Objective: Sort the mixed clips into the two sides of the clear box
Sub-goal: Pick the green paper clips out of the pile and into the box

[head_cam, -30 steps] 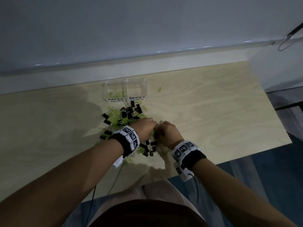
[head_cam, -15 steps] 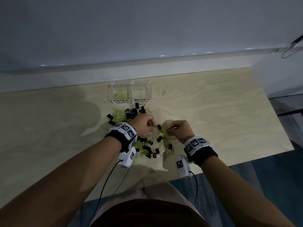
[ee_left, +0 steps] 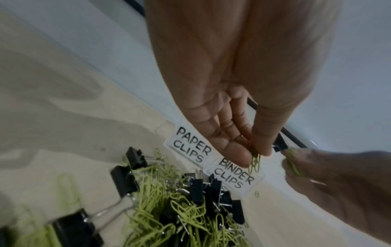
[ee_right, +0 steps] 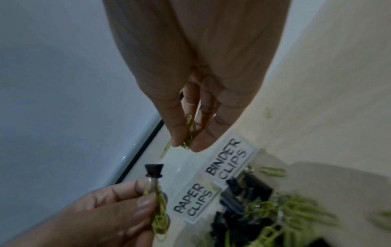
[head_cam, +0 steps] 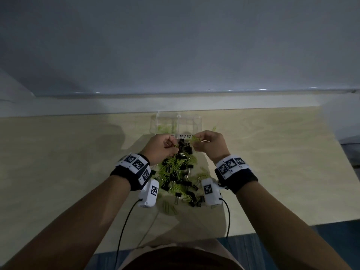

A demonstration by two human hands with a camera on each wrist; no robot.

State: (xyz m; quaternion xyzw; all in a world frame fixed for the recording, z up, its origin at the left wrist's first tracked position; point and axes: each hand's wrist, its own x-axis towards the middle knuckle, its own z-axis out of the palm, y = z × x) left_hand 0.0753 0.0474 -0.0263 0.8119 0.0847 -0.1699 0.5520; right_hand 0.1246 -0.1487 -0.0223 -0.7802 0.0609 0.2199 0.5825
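The clear box [head_cam: 155, 123] stands at the back of the table, labelled PAPER CLIPS [ee_left: 190, 148] on its left side and BINDER CLIPS [ee_left: 232, 177] on its right. Green paper clips [head_cam: 165, 128] lie in the left side. A mixed pile [head_cam: 177, 172] of green paper clips and black binder clips lies in front of it. My left hand [head_cam: 174, 148] is raised before the labels. It pinches a black binder clip [ee_right: 154, 170] by its wire handles, with green paper clips [ee_right: 158, 217] tangled on it. My right hand [head_cam: 194, 142] pinches a few green paper clips [ee_right: 188, 137] just to its right.
One stray paper clip [head_cam: 214, 128] lies right of the box. A few more [head_cam: 168, 207] lie near the table's front edge [head_cam: 272, 228]. A pale ledge and wall run close behind the box. Bare wood stretches to both sides.
Both hands have lifted out of the pile and moved forward to the box's front. They have drawn apart, each carrying part of a tangled bunch of clips.
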